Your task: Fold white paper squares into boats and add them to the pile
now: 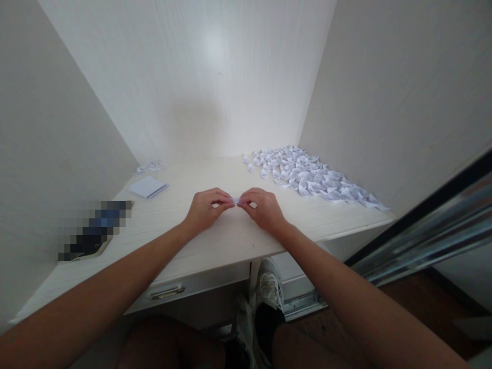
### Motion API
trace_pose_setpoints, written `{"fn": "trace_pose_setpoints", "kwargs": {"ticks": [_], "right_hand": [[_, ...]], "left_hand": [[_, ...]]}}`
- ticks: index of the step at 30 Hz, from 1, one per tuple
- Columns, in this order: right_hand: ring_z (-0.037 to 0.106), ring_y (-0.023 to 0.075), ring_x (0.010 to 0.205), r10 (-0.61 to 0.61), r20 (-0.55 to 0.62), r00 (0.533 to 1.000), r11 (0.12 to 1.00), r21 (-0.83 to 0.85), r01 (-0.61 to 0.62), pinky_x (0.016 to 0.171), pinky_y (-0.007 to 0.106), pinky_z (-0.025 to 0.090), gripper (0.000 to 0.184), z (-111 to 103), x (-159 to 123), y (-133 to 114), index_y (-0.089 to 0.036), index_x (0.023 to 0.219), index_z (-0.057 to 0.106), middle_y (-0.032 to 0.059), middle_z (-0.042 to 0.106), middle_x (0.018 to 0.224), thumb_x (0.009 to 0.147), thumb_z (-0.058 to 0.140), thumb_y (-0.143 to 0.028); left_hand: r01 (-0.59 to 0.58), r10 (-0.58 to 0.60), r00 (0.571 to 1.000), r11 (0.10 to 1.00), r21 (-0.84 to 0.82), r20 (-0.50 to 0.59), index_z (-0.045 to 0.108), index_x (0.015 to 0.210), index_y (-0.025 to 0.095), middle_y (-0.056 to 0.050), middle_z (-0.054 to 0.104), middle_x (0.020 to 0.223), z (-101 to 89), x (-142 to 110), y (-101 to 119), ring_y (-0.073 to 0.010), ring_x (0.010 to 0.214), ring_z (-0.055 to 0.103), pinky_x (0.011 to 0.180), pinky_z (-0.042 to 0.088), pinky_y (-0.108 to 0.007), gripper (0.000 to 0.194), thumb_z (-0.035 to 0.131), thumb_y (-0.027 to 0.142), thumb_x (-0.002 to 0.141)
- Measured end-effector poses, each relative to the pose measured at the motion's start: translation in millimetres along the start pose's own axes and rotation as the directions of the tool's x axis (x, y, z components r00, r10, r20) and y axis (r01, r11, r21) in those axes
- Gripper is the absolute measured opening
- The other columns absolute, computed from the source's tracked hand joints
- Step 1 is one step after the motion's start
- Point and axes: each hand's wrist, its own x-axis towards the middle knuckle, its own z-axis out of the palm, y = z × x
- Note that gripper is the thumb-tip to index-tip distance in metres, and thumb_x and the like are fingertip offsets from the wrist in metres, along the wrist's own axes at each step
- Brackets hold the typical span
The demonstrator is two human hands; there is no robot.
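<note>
Between both hands, just above the white desktop point(207, 241), is a small piece of white paper point(236, 201). My left hand point(205, 207) pinches its left end between thumb and fingers. The right end is pinched the same way by my right hand point(263, 207). Fingertips cover most of the paper, so its exact folded shape cannot be made out. To the right spreads a large heap of small folded white papers point(307, 177). A flat stack of white paper sheets point(148, 187) lies left of my hands.
A few thin paper pieces point(151, 167) lie in the back left corner. A dark, pixelated object point(96, 230) rests at the desk's left side. Walls enclose the back and both sides. Below the front edge are a drawer handle point(166, 292) and a white shoe point(269, 284).
</note>
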Motion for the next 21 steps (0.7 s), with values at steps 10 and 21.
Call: {"fn": "trace_pose_setpoints", "kwargs": {"ticks": [10, 21], "right_hand": [[0.068, 0.0159, 0.085, 0.261, 0.073, 0.963, 0.965, 0.017, -0.263, 0.083, 0.033, 0.054, 0.043, 6, 3, 8, -0.017, 0.122, 0.065, 0.0097, 0.073, 0.113, 0.081, 0.075, -0.011], [0.070, 0.0178, 0.084, 0.317, 0.063, 0.946, 0.948, -0.053, -0.314, 0.085, 0.033, 0.054, 0.028, 3, 3, 4, -0.013, 0.109, 0.070, 0.0089, 0.076, 0.095, 0.081, 0.071, -0.011]], "left_hand": [[0.180, -0.191, 0.981, 0.951, 0.250, 0.020, 0.081, 0.092, 0.021, -0.005, 0.079, 0.085, -4.5, 4, -25, -0.0165, 0.062, 0.064, 0.062, 0.052, -0.030, 0.021, 0.075, 0.038, 0.082], [0.198, -0.264, 0.963, 0.815, 0.545, 0.046, 0.080, 0.094, 0.019, -0.009, 0.078, 0.092, 7.6, 37, -45, -0.0256, 0.083, 0.069, 0.082, 0.050, -0.037, 0.024, 0.066, 0.038, 0.089]]}}
